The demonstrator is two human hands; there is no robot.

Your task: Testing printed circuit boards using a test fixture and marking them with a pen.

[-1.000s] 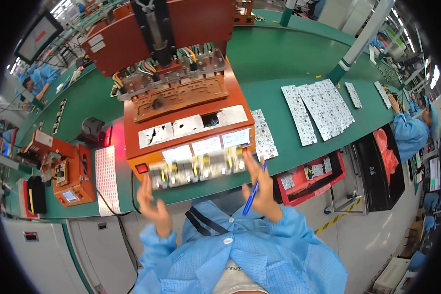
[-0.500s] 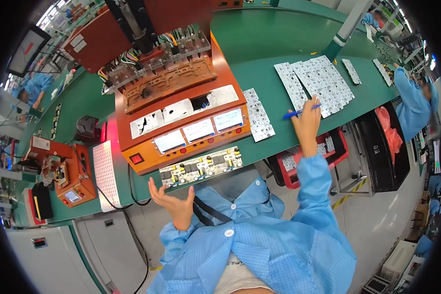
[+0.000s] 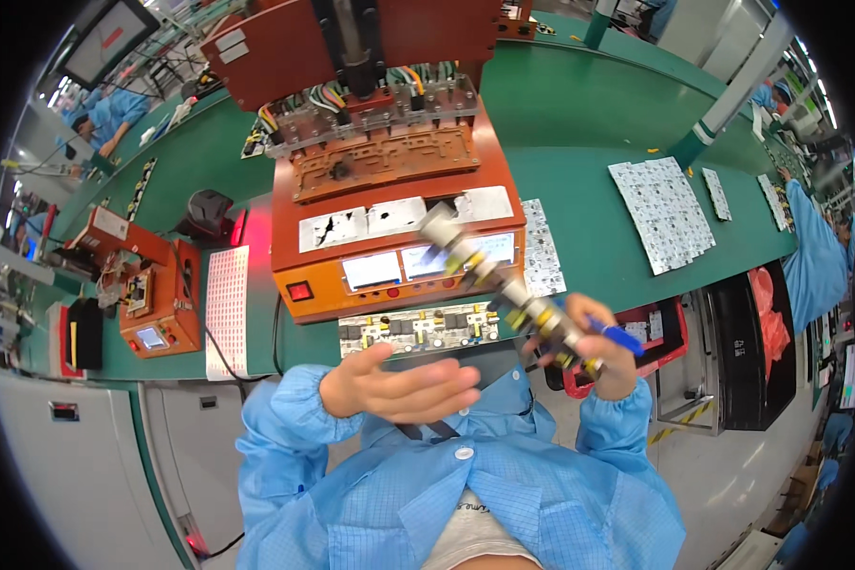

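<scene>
In my right hand (image 3: 610, 359) is a long circuit board (image 3: 489, 274), tilted up toward the far left and blurred by motion; its components show. A blue pen (image 3: 619, 335) is held in the same hand. My left hand (image 3: 404, 385) is open, fingers stretched out, with nothing in it. Just beyond it, another populated circuit board (image 3: 418, 328) lies along the bench edge. Behind that board stands an orange-red test machine (image 3: 294, 271), its upper part raised over a brown fixture plate (image 3: 385, 163). The held board hides part of the machine's screens.
White-faced boards (image 3: 663, 214) lie side by side on the green bench (image 3: 579, 180), with one (image 3: 544, 252) beside the machine. At left are a smaller orange device (image 3: 161, 313) and a label sheet (image 3: 226, 304). A red bin (image 3: 670, 337) and a black bin (image 3: 741, 351) stand below right.
My right hand has come from the boards at right toward my body, now holding a circuit board with the pen. The leftmost board there is gone. My left hand has moved right.
</scene>
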